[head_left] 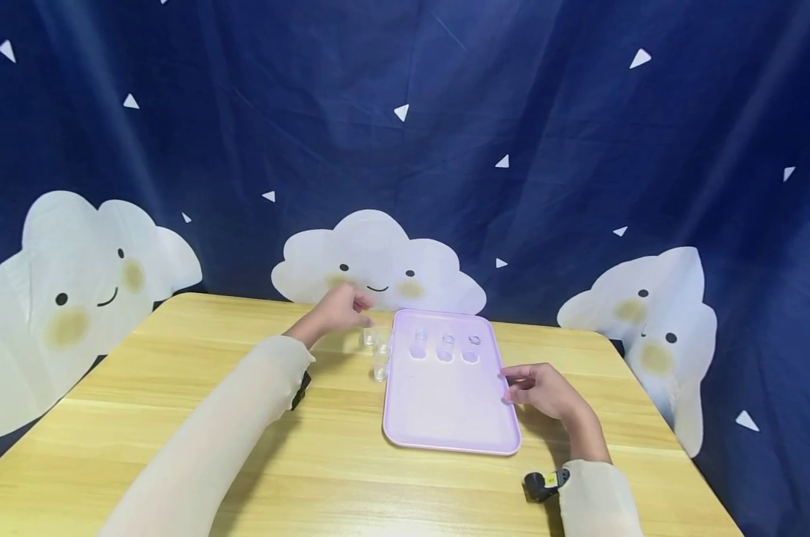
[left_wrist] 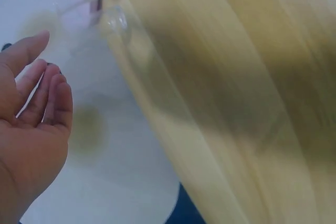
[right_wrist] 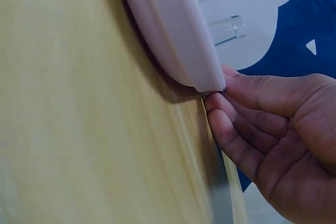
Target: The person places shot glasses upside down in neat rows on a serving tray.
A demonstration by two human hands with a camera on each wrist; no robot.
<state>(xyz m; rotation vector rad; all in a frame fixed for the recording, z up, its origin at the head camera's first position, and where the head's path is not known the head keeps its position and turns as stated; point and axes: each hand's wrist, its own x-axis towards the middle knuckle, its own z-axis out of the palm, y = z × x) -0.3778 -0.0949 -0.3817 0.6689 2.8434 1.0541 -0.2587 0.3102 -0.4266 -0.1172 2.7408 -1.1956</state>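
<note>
A pale purple tray point(head_left: 452, 406) lies on the table, with a row of three small clear cups on its far half, the middle one point(head_left: 445, 347) among them. My right hand point(head_left: 542, 389) pinches the tray's right rim; in the right wrist view the thumb is above the rim point(right_wrist: 210, 72) and the fingers are below. Left of the tray stand more clear cups, the nearest point(head_left: 380, 368) close to its left edge. Just above the farther cup point(head_left: 369, 338) hovers my left hand point(head_left: 341, 307). Its fingers are loosely bent and hold nothing in the left wrist view.
The wooden table point(head_left: 311, 462) extends around the tray on both sides and in front. Behind it hangs a dark blue curtain point(head_left: 338, 149) with white clouds and triangles. A black wrist camera point(head_left: 542, 485) sits by the right sleeve.
</note>
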